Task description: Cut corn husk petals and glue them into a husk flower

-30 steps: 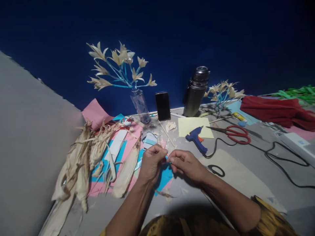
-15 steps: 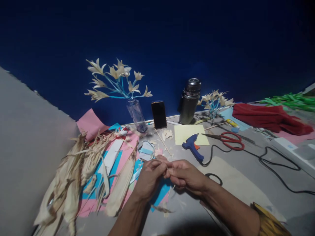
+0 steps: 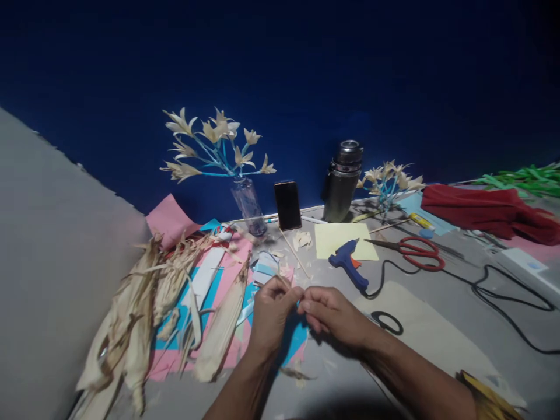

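Note:
My left hand (image 3: 275, 312) and my right hand (image 3: 330, 312) meet above the front middle of the table, fingertips pinched close together. What lies between the fingers is too small and too covered to name. Under the left hand are blue and pink paper sheets (image 3: 294, 344). Left of it lies a pale dried corn husk (image 3: 223, 326). Near the right forearm shows a black scissor handle loop (image 3: 387, 322). Beyond the right hand a blue glue gun (image 3: 349, 265) rests partly on a yellow paper (image 3: 328, 238).
Red-handled scissors (image 3: 420, 252) and a black cord (image 3: 494, 303) lie right. At the back stand a glass vase (image 3: 249, 207) with husk flowers (image 3: 212, 137), a phone (image 3: 287, 205) and a metal flask (image 3: 343, 181). More husks (image 3: 126, 315) pile up left, a red cloth (image 3: 485, 210) right.
The view has shifted slightly, so everything sits a little further right. My fingertips have drawn slightly apart, while both hands stay in a pinch.

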Available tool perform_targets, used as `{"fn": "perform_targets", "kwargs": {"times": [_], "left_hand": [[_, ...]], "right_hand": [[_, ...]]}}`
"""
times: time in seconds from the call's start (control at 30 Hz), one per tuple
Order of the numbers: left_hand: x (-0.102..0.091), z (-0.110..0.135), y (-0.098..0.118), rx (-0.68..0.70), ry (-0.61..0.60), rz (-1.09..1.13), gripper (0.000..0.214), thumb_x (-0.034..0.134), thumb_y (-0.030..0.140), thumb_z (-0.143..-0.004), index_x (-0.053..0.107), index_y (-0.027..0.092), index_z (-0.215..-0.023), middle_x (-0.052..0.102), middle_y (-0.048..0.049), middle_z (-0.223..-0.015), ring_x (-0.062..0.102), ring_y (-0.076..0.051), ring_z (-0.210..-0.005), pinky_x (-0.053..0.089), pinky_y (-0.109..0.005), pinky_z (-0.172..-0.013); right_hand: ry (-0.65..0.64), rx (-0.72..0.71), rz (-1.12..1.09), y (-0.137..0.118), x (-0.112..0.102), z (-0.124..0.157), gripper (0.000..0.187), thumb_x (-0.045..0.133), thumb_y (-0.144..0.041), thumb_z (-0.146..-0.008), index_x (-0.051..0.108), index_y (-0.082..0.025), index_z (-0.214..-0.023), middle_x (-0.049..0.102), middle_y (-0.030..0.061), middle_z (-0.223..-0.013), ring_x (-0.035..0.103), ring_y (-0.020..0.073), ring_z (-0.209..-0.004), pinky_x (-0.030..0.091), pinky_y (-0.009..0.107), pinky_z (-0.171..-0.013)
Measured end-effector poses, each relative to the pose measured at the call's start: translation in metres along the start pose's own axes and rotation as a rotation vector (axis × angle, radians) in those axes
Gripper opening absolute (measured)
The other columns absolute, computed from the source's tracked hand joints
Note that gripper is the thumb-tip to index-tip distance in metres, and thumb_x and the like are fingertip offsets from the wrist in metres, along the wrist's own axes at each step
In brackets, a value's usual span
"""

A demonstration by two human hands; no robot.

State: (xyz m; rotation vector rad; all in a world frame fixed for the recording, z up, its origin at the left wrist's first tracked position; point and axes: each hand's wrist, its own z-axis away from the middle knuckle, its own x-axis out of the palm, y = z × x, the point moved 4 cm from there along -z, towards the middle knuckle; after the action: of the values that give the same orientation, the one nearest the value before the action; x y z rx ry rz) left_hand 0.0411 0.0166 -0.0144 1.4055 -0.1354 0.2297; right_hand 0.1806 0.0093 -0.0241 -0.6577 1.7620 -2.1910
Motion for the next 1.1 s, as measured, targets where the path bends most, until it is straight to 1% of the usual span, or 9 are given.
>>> {"fn": "perform_targets", "kwargs": {"times": [0.1,0.17,0.3,0.43,0.57,0.77,0.9,0.97,1.1], "left_hand": [[0.010,0.003,-0.005,-0.150,-0.236,0.148,0.032,0.080,0.045,-0.075,0.072,0.016,-0.088,0.057,0.0005,-0.064,0.050,-0.011,-0.059,0.041,-0.025,-0.061],[0.012,0.005,-0.005,-0.132,-0.299,0.150,0.032,0.080,0.043,-0.076,0.075,0.014,-0.088,0.059,-0.0016,-0.067,0.053,-0.012,-0.062,0.042,-0.025,-0.064],[0.009,0.002,-0.003,-0.069,-0.209,0.141,0.025,0.083,0.033,-0.073,0.071,0.012,-0.064,0.058,-0.0019,-0.069,0.051,-0.009,-0.059,0.041,-0.023,-0.060],[0.008,0.000,-0.002,-0.131,-0.120,0.280,0.029,0.089,0.026,-0.063,0.063,0.013,-0.059,0.053,0.0026,-0.062,0.049,-0.007,-0.054,0.039,-0.021,-0.054],[0.009,0.000,0.000,-0.169,-0.091,0.354,0.041,0.091,0.029,-0.060,0.053,0.015,-0.062,0.055,0.0051,-0.063,0.047,-0.005,-0.047,0.037,-0.019,-0.049],[0.008,0.006,0.004,0.009,-0.083,0.088,0.029,0.073,0.035,-0.084,0.051,0.018,-0.075,0.065,0.0021,-0.062,0.055,-0.009,-0.045,0.042,-0.021,-0.046],[0.008,0.019,0.014,0.223,0.036,-0.053,0.023,0.069,0.027,-0.087,0.053,0.018,-0.073,0.065,0.0025,-0.061,0.058,-0.009,-0.050,0.046,-0.020,-0.051],[0.009,0.025,0.020,0.326,0.055,-0.078,0.022,0.068,0.024,-0.087,0.055,0.018,-0.071,0.065,0.0024,-0.062,0.059,-0.009,-0.052,0.048,-0.020,-0.054],[0.015,0.033,0.024,0.447,-0.010,-0.079,0.020,0.065,0.019,-0.089,0.057,0.018,-0.071,0.066,0.0020,-0.064,0.062,-0.010,-0.055,0.051,-0.023,-0.057]], "right_hand": [[0.007,0.009,-0.191,0.003,-0.002,-0.003,0.043,0.067,-0.056,-0.086,0.065,-0.014,-0.081,0.045,-0.0076,-0.048,0.028,0.0057,-0.040,0.019,0.021,-0.042],[0.001,0.007,-0.262,0.004,-0.003,-0.004,0.041,0.068,-0.053,-0.087,0.066,-0.013,-0.080,0.039,-0.0094,-0.044,0.022,0.0049,-0.039,0.016,0.022,-0.041],[-0.036,0.062,-0.324,0.009,-0.001,-0.003,0.034,0.069,-0.047,-0.088,0.066,-0.013,-0.083,0.039,-0.0104,-0.043,0.020,0.0049,-0.037,0.015,0.022,-0.040],[-0.001,0.027,-0.214,0.011,-0.001,-0.002,0.028,0.069,-0.041,-0.088,0.066,-0.013,-0.083,0.060,-0.0020,-0.057,0.039,0.0063,-0.044,0.026,0.020,-0.045],[-0.018,0.036,-0.092,0.010,0.000,-0.002,0.018,0.063,-0.031,-0.087,0.068,-0.014,-0.088,0.064,-0.0006,-0.062,0.048,0.0086,-0.049,0.034,0.021,-0.049],[0.006,0.045,0.122,0.002,0.003,0.000,0.015,0.050,-0.018,-0.081,0.065,-0.017,-0.082,0.064,-0.0018,-0.062,0.051,0.0095,-0.049,0.037,0.021,-0.050],[0.159,-0.027,0.404,-0.006,0.000,0.002,0.019,0.050,-0.019,-0.082,0.064,-0.018,-0.070,0.063,-0.0013,-0.058,0.055,0.0117,-0.053,0.040,0.022,-0.054],[0.224,-0.026,0.415,-0.007,-0.002,0.003,0.020,0.050,-0.021,-0.082,0.064,-0.018,-0.069,0.061,-0.0018,-0.054,0.054,0.0122,-0.049,0.039,0.022,-0.052],[0.342,-0.028,0.330,-0.010,-0.008,0.003,0.020,0.048,-0.024,-0.078,0.065,-0.018,-0.072,0.060,-0.0018,-0.052,0.054,0.0139,-0.049,0.042,0.024,-0.053]]}}
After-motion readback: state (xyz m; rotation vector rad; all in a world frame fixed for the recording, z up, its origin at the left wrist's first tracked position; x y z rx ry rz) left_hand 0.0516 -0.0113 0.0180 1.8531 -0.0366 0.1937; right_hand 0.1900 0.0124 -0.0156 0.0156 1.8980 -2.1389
